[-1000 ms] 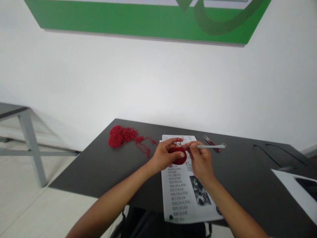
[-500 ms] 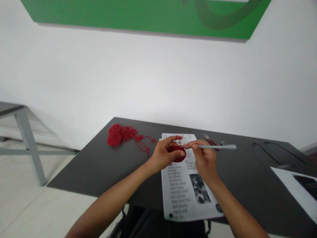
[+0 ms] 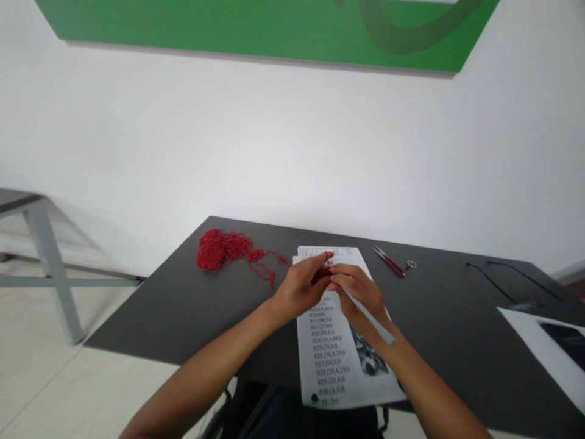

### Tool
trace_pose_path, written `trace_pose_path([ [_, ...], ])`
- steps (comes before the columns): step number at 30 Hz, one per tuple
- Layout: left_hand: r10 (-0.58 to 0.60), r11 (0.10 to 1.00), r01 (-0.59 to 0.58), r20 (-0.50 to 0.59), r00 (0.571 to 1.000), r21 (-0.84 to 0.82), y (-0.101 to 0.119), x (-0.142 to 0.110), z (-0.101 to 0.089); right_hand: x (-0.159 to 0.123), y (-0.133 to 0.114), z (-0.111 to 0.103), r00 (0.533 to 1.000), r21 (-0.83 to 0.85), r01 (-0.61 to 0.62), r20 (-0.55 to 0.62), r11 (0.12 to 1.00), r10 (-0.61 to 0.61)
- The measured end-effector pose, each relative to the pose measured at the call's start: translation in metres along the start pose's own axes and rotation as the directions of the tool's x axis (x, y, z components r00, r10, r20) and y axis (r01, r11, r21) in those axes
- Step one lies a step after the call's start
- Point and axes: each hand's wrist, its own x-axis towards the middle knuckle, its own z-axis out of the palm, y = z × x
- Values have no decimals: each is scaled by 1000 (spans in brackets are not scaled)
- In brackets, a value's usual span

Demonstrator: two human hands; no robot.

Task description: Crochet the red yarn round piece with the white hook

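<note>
My left hand (image 3: 302, 283) is closed on a small piece of red crochet work (image 3: 322, 275), mostly hidden by the fingers, with a strand of red yarn over the raised index finger. In my right hand (image 3: 359, 291) is a crochet hook with a grey handle (image 3: 371, 318), its handle slanting down toward the wrist. The hook's tip is hidden where both hands meet at the crochet work. Printed pattern sheets (image 3: 320, 372) lie beneath the hands. A loose ball of red yarn (image 3: 212, 251) sits at the table's left, its tangled strand trailing toward my left hand.
Red-handled thread snips (image 3: 390, 263) with a ring (image 3: 411, 264) lie beyond my right hand. Eyeglasses (image 3: 496, 283) and a white sheet with a dark rectangle (image 3: 521, 332) are at the right of the dark table (image 3: 183, 317). A white wall stands behind.
The hook's handle has swung from pointing right to pointing down toward me. My right hand has turned and moved left against the left hand, covering more of the crochet work.
</note>
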Motion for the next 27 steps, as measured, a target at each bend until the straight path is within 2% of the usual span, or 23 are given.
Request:
trace_pose_path([
  [3,-47,996,48,15,999,-80,0,-1,3,-3,4,4,998,-72,26,57,997,-22],
  [5,-161,949,159,13,987,-273,4,-2,9,-6,6,4,998,-99,44,50,994,-39],
  [7,-324,773,315,85,942,-550,8,-2,14,-9,8,2,999,-117,48,7,992,-47],
  [10,-436,468,436,228,870,-768,15,-1,18,-12,9,-1,1000,-102,-19,-25,995,16],
  [12,-452,351,448,270,850,-822,16,1,17,-11,8,-1,996,-48,-80,-33,996,78],
  [13,-452,328,443,273,849,-834,16,2,16,-10,6,-1,993,-11,-113,-45,993,113],
  [15,-443,360,425,248,861,-831,14,4,13,-6,3,0,978,84,-187,-76,979,193],
  [19,-413,623,361,100,905,-694,10,10,5,3,-1,0,944,240,-298,-68,924,322],
  [22,-361,787,309,7,932,-534,7,11,0,5,1,0,933,191,-351,-17,917,360],
  [27,-227,946,198,-86,970,-257,0,12,-5,1,-1,4,929,76,-369,-2,926,370],
])
